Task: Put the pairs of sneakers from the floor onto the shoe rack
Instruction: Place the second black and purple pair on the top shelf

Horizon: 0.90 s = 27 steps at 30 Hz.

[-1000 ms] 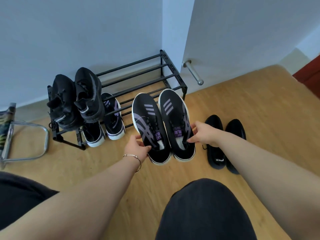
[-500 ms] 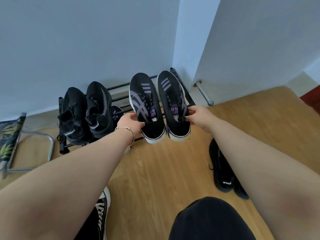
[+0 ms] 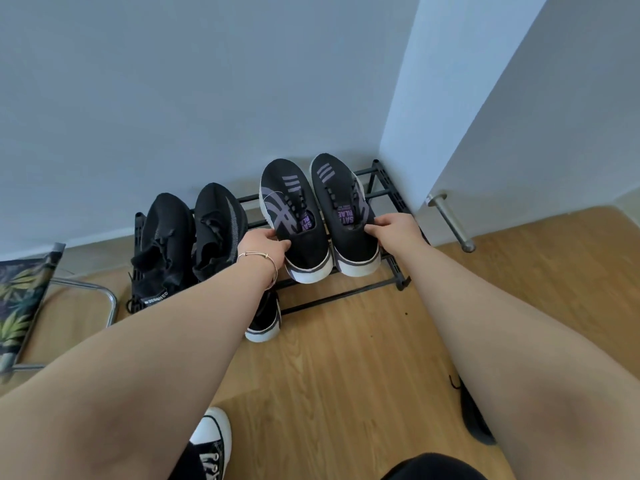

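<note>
A low black metal shoe rack [image 3: 398, 271] stands against the wall. Over the right half of its top tier I hold a pair of black sneakers with purple stripes and white soles. My left hand [image 3: 265, 245] grips the left sneaker [image 3: 294, 223] at its collar. My right hand [image 3: 398, 230] grips the right sneaker [image 3: 346, 216] the same way. Whether their soles touch the rack bars I cannot tell. A pair of all-black knit sneakers [image 3: 194, 237] sits on the top tier's left half. Another purple-striped sneaker [image 3: 265, 322] pokes out from the lower tier, partly hidden by my left forearm.
A black-and-white canvas shoe [image 3: 211, 441] is on the wooden floor near the bottom edge. Black shoes [image 3: 474, 420] lie on the floor at the right, mostly hidden by my right arm. A chrome-framed stool [image 3: 79, 292] stands left. A metal door handle [image 3: 450, 220] sticks out right of the rack.
Both hands lifted the purple-striped pair from the floor in front of the rack and carried it forward and up to the right half of the top tier.
</note>
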### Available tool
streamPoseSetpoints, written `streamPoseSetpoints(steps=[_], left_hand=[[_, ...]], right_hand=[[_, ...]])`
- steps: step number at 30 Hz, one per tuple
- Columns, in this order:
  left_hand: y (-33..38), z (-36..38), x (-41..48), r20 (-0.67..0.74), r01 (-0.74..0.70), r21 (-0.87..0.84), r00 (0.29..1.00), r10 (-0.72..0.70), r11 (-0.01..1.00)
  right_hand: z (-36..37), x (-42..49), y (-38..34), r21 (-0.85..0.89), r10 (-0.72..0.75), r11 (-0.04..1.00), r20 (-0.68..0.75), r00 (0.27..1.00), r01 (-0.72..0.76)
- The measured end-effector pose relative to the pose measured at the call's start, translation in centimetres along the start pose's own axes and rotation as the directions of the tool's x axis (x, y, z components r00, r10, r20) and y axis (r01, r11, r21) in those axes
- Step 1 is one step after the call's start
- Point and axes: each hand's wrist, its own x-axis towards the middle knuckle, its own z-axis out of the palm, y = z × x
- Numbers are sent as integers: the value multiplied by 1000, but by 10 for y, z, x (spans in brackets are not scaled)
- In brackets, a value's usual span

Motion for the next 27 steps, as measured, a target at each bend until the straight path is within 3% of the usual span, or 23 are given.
streamPoseSetpoints(steps=[6, 13, 20, 27], left_hand=[[3, 1, -18, -71, -67, 65, 995, 72, 996], [-1, 2, -39, -134, -84, -35, 988, 79, 996], [11, 2, -39, -161, -206, 232, 956, 246, 951], [39, 5, -53, -209, -290, 446, 886, 414, 846]], right_hand=[[12, 6, 3, 46, 15, 999, -87, 996, -11], [17, 1, 12, 155, 16, 988, -148, 989, 7], [17, -12, 2, -49, -142, 990, -180, 973, 135], [10, -25, -9, -253, -374, 917, -283, 883, 307]])
